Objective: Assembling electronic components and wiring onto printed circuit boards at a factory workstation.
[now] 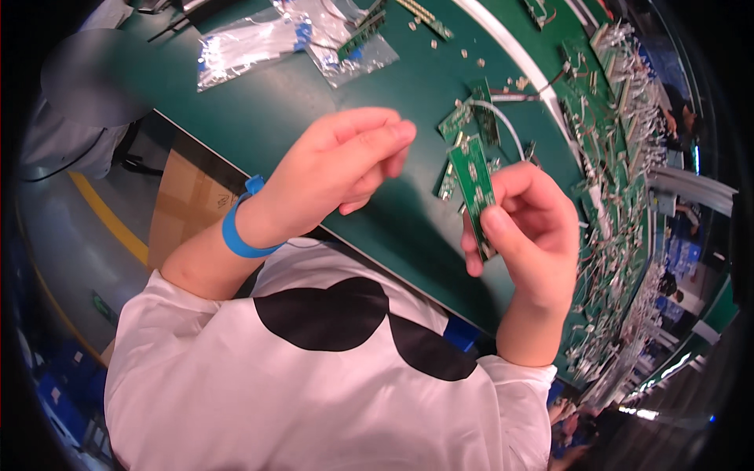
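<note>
My right hand (534, 228) holds a narrow green circuit board (473, 177) by its lower end, tilted, with the thumb on its face and the fingers behind. To its left, above the table, my left hand (338, 165) is closed, thumb and forefinger pressed together. Whatever might be in that pinch is too small or hidden to make out. A blue wrist strap (232, 228) circles my left wrist. Just past the held board lie more green circuit boards (487, 118), close together on the green table (377, 212), with a white cable (510, 125) curving beside them.
Clear plastic bags (243, 59) with white and blue contents lie at the far left of the table. Tiny pale parts (464, 54) are scattered farther back. Many wired boards (605, 259) crowd the right side beyond a white rail (510, 39). A cardboard box (192, 192) stands below the left edge.
</note>
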{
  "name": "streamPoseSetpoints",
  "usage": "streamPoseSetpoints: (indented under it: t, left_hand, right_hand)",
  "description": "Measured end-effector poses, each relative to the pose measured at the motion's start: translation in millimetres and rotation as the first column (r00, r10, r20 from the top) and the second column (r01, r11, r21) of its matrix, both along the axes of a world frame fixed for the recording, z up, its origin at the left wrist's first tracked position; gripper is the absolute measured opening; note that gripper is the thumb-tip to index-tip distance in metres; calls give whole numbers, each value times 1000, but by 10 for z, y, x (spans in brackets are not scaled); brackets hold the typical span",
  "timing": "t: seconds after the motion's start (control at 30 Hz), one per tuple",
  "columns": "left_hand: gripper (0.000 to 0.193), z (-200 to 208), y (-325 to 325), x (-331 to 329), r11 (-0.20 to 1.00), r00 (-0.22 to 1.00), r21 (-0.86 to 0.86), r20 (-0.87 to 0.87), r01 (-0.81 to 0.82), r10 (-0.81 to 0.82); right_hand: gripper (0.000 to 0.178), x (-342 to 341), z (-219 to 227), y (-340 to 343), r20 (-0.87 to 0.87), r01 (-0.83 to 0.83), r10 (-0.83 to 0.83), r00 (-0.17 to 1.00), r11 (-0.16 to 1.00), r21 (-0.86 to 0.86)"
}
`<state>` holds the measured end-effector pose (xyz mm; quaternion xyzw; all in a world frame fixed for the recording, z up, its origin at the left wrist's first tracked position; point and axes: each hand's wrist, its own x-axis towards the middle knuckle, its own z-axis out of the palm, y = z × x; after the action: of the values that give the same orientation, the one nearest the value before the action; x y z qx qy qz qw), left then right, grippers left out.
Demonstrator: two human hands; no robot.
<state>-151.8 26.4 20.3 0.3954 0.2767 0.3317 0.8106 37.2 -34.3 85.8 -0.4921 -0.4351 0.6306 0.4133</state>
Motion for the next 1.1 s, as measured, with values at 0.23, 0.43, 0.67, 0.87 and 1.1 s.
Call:
streamPoseSetpoints:
  t: [0.23, 0.43, 0.67, 0.87, 1.1]
  left_hand:
    - [62, 198, -145, 178, 979, 981, 62, -30, 196, -194]
    - [56, 139, -189, 340, 884, 921, 260, -117, 389, -371]
    - [43, -42, -432, 498, 962, 968, 129, -109, 240, -227]
    - [11, -31, -514, 696, 804, 869, 332, -179, 494, -461]
    - [14, -38, -526, 795, 707, 832, 444, -358, 551, -423]
  right_hand:
    - [7, 180, -53, -331, -35, 61, -63, 997, 997, -53]
    - [15, 394, -188, -462, -293, -57, 2, 956, 982, -181]
    - [22, 321, -164, -566, -106, 322, -319, 942, 947, 6]
    - [21, 402, -310, -705, -175, 392, -373, 911, 916, 84]
    - [36, 652, -483, -753, -4, 279, -280, 960, 956, 90]
